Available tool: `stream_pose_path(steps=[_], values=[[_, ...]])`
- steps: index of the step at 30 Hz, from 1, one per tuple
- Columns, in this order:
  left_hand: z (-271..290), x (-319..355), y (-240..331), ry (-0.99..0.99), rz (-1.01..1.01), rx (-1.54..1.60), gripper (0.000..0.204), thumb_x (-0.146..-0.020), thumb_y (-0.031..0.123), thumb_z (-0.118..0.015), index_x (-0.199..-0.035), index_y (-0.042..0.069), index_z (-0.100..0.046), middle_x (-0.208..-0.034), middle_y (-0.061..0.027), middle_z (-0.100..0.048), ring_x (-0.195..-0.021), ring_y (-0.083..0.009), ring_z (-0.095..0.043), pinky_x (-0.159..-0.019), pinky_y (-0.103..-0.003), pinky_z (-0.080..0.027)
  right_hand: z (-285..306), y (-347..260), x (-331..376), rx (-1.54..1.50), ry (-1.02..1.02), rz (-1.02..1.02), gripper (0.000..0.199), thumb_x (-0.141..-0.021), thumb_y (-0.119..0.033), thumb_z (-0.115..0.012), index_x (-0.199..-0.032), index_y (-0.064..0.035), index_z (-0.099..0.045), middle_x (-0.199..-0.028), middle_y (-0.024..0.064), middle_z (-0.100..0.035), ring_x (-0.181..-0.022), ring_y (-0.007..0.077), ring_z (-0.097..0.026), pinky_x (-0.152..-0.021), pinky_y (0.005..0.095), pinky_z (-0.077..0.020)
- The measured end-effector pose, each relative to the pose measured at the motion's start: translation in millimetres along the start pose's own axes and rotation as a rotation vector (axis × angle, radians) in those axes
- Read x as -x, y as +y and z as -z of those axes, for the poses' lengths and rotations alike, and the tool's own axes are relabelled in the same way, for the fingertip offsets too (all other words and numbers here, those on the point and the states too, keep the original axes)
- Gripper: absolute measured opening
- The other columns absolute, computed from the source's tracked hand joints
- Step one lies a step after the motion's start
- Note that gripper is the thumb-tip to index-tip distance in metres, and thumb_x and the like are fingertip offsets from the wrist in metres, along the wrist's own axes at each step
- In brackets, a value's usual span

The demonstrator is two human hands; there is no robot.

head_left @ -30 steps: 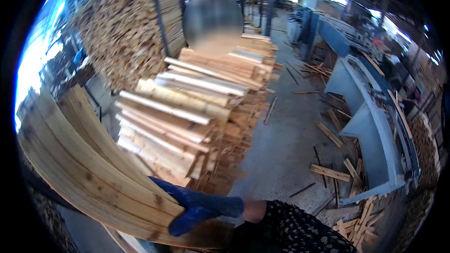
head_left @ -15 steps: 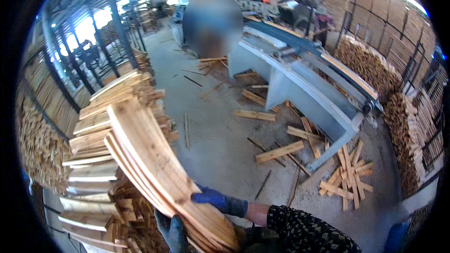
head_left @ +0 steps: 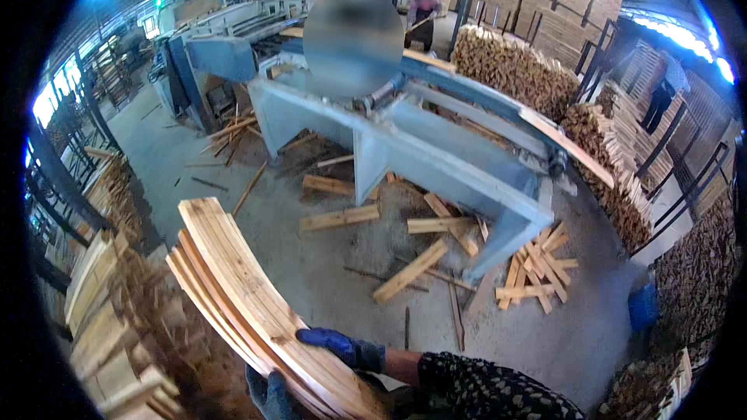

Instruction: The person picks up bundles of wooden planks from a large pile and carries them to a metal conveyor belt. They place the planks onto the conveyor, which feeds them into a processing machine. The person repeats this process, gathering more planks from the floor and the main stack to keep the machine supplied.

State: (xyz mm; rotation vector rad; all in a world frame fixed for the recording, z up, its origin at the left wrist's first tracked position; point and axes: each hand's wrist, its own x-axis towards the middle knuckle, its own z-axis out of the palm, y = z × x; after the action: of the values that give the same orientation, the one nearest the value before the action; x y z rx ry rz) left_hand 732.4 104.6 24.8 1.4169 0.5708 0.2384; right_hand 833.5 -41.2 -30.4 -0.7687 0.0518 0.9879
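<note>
A bundle of several long wooden boards slants up and away from my body, its far end raised over the floor at the left. My left hand, in a dark grey-blue glove, grips the near left edge of the bundle, its thumb up along the side. With a blue glove on, my right hand holds the bundle from the right, fingers lying over the top board. The near ends of the boards are partly out of sight at the lower edge.
Stacked boards stand at my left. Ahead is a long blue-grey machine frame, with loose wood pieces and a crisscross pile on the floor. Two people stand farther off, near wood stacks.
My view has turned to the right, bringing the machine frame toward the middle. The board bundle has come along in both hands, away from the stack at the left.
</note>
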Motion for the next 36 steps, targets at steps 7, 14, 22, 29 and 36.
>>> stream_pose_path(steps=[7,14,22,29,36], values=[[-49,-152,-3,0.051,0.406,-0.320,0.057,-0.094,0.029,-0.059,-0.140,0.002,-0.040,-0.135,-0.0124,-0.051,-0.113,-0.0263,-0.052,-0.087,-0.038,-0.044,45,-103,-72,-0.111,-0.043,0.073,0.065,-0.089,-0.045,-0.060,-0.135,-0.0020,-0.044,-0.120,0.0100,-0.059,-0.099,0.0156,-0.061,-0.090,0.0299,-0.0484],[-100,-306,51,-0.094,-0.171,0.154,0.054,-0.090,0.020,-0.058,-0.136,-0.001,-0.041,-0.122,-0.0134,-0.055,-0.107,-0.0238,-0.053,-0.088,-0.035,-0.045,51,-220,-221,0.125,-0.047,0.135,0.077,-0.087,-0.043,-0.065,-0.144,-0.0023,-0.032,-0.133,0.0098,-0.050,-0.117,0.0188,-0.051,-0.102,0.0325,-0.0386],[-107,-460,105,-0.055,-0.180,0.191,0.058,-0.087,0.011,-0.068,-0.136,-0.003,-0.040,-0.126,-0.0098,-0.053,-0.114,-0.0170,-0.049,-0.098,-0.031,-0.041,67,-308,-375,0.102,-0.024,0.244,0.052,-0.099,-0.035,-0.043,-0.138,-0.0023,-0.041,-0.135,0.0126,-0.047,-0.119,0.0233,-0.049,-0.104,0.0367,-0.0394],[-81,-633,97,0.145,-0.236,0.233,0.087,-0.079,0.039,-0.075,-0.140,-0.006,-0.033,-0.137,-0.0190,-0.046,-0.127,-0.0225,-0.041,-0.106,-0.033,-0.033,17,-390,-547,0.236,-0.201,0.071,0.070,-0.095,-0.048,-0.041,-0.144,-0.0004,-0.028,-0.138,0.0202,-0.044,-0.124,0.0324,-0.046,-0.106,0.0440,-0.0381],[-12,-777,126,0.333,-0.189,0.064,0.093,-0.076,0.053,-0.071,-0.140,-0.004,-0.034,-0.129,-0.0251,-0.051,-0.120,-0.0307,-0.051,-0.101,-0.037,-0.038,-40,-422,-723,0.411,-0.157,0.054,0.068,-0.095,-0.049,-0.042,-0.143,-0.0025,-0.030,-0.136,0.0195,-0.046,-0.121,0.0323,-0.050,-0.103,0.0424,-0.0408]])
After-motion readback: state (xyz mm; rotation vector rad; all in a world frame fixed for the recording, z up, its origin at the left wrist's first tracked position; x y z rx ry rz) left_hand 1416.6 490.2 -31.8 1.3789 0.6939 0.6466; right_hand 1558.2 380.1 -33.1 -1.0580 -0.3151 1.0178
